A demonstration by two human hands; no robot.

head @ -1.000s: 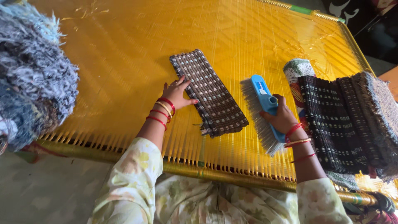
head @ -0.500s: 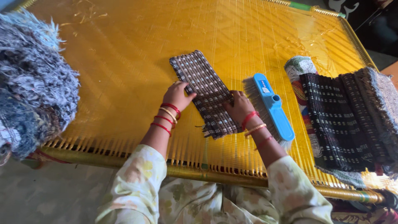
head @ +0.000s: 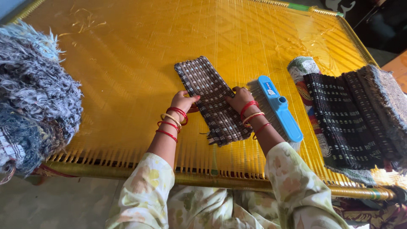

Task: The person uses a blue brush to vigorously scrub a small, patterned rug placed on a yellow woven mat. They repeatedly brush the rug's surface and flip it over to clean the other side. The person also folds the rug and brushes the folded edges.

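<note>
Centrally placed on yellow woven cot: folded brown-and-white checked mat, lying flat, long axis running far-left to near-right. Left hand at mat's left edge, fingers curled over and pinching that edge; right hand at right edge, fingers likewise bent onto the weave. Judged soft, light, floppy, coarse enough not to slip; best taken by both long edges at mid-length, as now, to keep the fold together. Just right of right hand: blue brush with pale bristles, lying free. Farther right: stack of dark woven mats. Far left: shaggy grey-blue rug heap.
</note>
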